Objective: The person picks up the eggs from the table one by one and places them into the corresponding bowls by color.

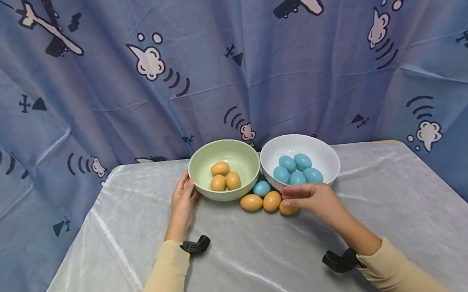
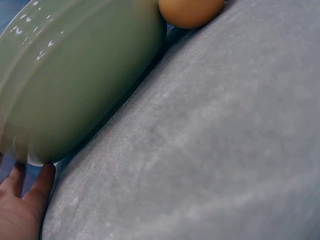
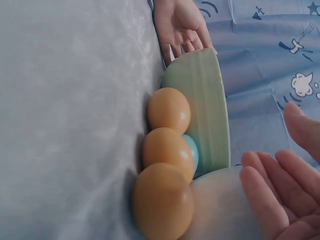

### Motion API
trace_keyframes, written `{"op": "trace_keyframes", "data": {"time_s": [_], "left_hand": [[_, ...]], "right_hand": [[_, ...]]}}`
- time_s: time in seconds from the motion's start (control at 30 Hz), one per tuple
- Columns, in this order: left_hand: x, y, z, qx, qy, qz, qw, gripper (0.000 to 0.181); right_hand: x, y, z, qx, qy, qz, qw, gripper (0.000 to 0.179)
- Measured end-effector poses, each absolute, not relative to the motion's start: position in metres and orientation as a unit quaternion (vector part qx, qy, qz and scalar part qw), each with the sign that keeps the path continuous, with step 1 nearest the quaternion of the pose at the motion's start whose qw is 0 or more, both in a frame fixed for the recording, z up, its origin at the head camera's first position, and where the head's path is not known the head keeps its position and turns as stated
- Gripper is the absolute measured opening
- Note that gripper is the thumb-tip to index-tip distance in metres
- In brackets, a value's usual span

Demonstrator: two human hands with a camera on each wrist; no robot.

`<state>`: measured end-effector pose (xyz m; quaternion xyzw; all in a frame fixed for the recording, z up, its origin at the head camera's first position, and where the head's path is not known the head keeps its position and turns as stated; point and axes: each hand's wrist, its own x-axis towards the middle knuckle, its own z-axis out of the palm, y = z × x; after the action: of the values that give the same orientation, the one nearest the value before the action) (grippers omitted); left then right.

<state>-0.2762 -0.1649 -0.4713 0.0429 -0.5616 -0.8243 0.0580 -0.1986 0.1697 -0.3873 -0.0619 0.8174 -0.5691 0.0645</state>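
Observation:
A green bowl (image 1: pixel 201 161) holds three orange eggs (image 1: pixel 220 168). The fingers of my left hand (image 1: pixel 183 205) touch its left side, and the left wrist view shows the fingertips against the lower wall of the bowl. To the right, a white bowl (image 1: pixel 330 158) contains several blue eggs (image 1: pixel 313 175). My right hand (image 1: pixel 317 199) is at the white bowl's front, fingers extended and nothing held in it. In the right wrist view its fingers are apart from the nearest orange egg (image 3: pixel 162 202). Three orange eggs (image 1: pixel 272 201) lie in a row before the bowls, with one blue egg (image 1: pixel 262 189) behind them.
Grey velvety cloth (image 1: pixel 237 268) covers the table. A blue curtain (image 1: pixel 209 63) printed with planes and clouds hangs behind the table's far edge. Black wrist devices (image 1: pixel 197 245) are strapped on both arms.

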Motion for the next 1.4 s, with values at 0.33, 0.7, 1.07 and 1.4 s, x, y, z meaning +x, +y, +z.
{"op": "trace_keyframes", "data": {"time_s": [0.33,0.7,1.07,1.4], "left_hand": [[-0.277,-0.166,-0.472,0.052,-0.562,-0.824,0.055,0.055],[-0.275,-0.167,-0.470,0.042,-0.562,-0.824,0.053,0.055],[-0.277,-0.166,-0.471,0.044,-0.563,-0.824,0.049,0.056],[-0.276,-0.167,-0.470,0.049,-0.565,-0.822,0.049,0.056]], "right_hand": [[-0.186,0.182,-0.401,-0.057,0.787,-0.608,0.085,0.054],[-0.181,0.195,-0.407,-0.013,0.837,-0.542,0.073,0.051],[-0.188,0.206,-0.418,0.000,0.860,-0.502,0.091,0.057],[-0.192,0.207,-0.427,0.008,0.859,-0.502,0.100,0.055]]}}
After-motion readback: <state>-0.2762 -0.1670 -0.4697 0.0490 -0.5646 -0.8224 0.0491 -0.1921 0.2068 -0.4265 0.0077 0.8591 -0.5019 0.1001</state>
